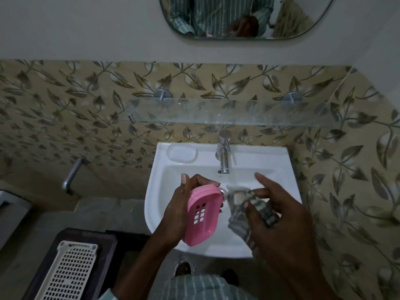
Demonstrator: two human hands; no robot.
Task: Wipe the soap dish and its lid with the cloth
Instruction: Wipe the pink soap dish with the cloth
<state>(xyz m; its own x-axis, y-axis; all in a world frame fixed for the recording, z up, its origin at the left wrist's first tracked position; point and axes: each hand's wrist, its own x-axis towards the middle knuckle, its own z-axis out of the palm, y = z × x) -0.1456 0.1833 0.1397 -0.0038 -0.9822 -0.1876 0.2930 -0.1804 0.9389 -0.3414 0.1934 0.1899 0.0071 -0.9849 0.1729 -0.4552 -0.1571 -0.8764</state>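
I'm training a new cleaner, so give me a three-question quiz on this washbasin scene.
1. True or false: the pink soap dish is resting on the glass shelf.
2. Which of the hands holds the cloth?
A. left hand
B. right hand
C. neither
3. Fill in: both hands are held over the white ____.

Key: 1 false, the left hand holds it; 2 B; 3 basin.
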